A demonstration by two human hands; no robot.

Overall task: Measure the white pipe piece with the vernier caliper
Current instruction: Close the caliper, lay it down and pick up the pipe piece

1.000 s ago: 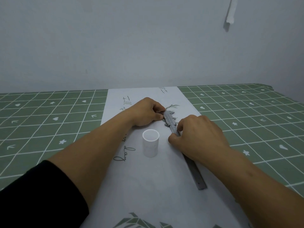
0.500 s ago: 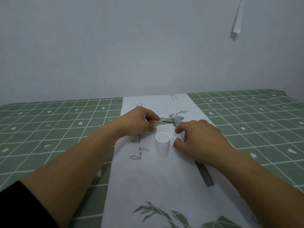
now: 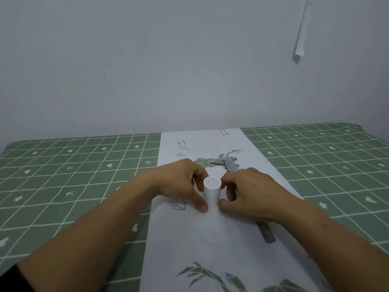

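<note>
The white pipe piece (image 3: 212,193) stands upright on the white table runner (image 3: 202,245), its open end facing up. My left hand (image 3: 181,185) curls around its left side, thumb tip at the base. On its right side sits my right hand (image 3: 249,196), thumb at the base and fingers against the wall. The steel vernier caliper (image 3: 227,162) lies flat on the runner behind and to the right. Its jaws point left, its middle is hidden under my right hand, and its tail sticks out near my right wrist.
A green checked tablecloth (image 3: 80,182) covers the table on both sides of the runner. A plain grey wall (image 3: 168,70) rises right behind the table's far edge. A white strip (image 3: 301,39) hangs on the wall at the upper right.
Both hands have let go of the caliper and come together around the pipe piece. The caliper now lies on the runner. The camera has tilted slightly.
</note>
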